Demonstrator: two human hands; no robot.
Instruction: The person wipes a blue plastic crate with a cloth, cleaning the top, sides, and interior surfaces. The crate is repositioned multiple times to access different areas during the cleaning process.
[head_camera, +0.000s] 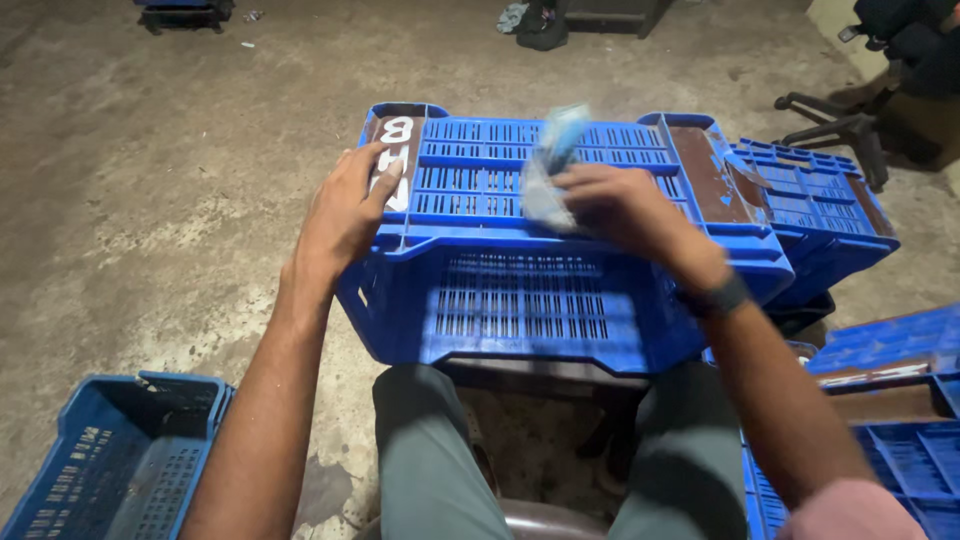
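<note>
1. My left hand (345, 210) lies flat on the upturned blue crate (520, 290), fingers spread over its near-left corner, beside a brown panel with white painted marks. It grips nothing; it only presses on the plastic.
2. My right hand (620, 205) is closed around a crumpled pale blue cloth (550, 165), held against the slatted base of the crate near the middle. The cloth is blurred; its upper end sticks up above my fingers.
3. A dark band (722, 298) sits on my right wrist.
4. The crate rests bottom-up in front of my knees, its slotted side wall facing me. Brown panels mark both ends of the base.
5. A second blue crate (815, 205) stands just beside the first, on the right, partly behind it.
6. Another blue crate (115, 455) sits open side up on the concrete floor (150, 170), lower left, apart from the one I work on.
7. More blue crates (890, 400) lie at the lower right, close to my right arm.
8. Legs of a chair (835, 125) show far right.
</note>
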